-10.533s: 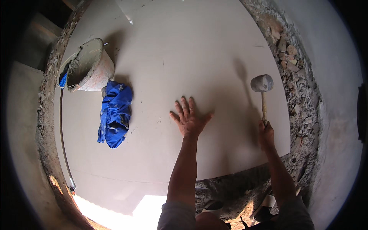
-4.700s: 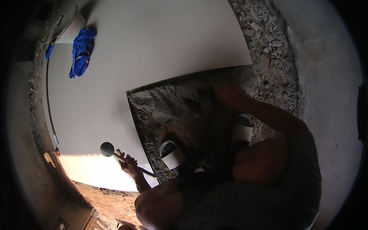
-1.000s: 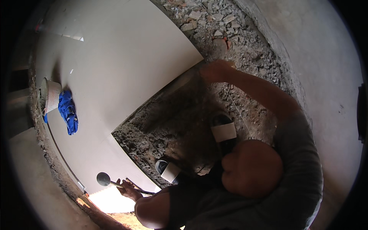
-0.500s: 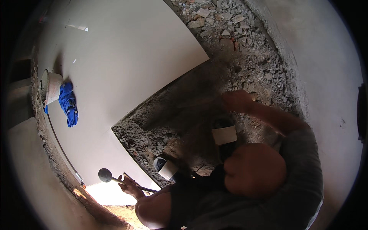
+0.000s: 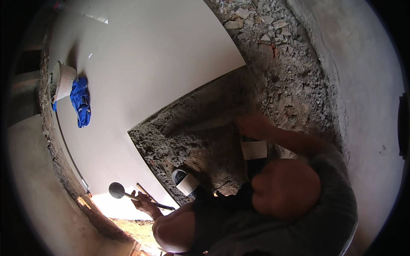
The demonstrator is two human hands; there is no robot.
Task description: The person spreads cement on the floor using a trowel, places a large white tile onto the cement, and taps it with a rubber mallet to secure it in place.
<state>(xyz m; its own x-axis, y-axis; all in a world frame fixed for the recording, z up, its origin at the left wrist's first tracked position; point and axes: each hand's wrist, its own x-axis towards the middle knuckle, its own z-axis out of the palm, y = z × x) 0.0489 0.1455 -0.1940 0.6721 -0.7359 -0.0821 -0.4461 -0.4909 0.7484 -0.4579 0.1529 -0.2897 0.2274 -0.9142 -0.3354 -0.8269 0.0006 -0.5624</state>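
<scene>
My left hand (image 5: 146, 205) is closed round the handle of a mallet with a round dark head (image 5: 116, 190), held just over the pale tiled floor (image 5: 171, 55). A thin brown stick (image 5: 144, 191) shows beside these fingers; whether the hand touches it I cannot tell. Above the rough grey mortar bed (image 5: 166, 143), my right hand (image 5: 255, 126) is closed, smeared by motion. From it a long, grey, tapering blade like a trowel's (image 5: 209, 124) points left, low over the mortar; its handle is hidden in the fist.
White-strapped slippers (image 5: 188, 184) are on my feet in the mortar bed. Broken rubble (image 5: 273, 25) lies at the far right along a plastered wall (image 5: 367, 85). On the tiles at left stand a bucket (image 5: 65, 81) and a blue cloth (image 5: 80, 102).
My right hand has swept left and a little nearer over the mortar, and the blade shows more plainly. The left hand keeps the mallet. The whole view has shifted slightly.
</scene>
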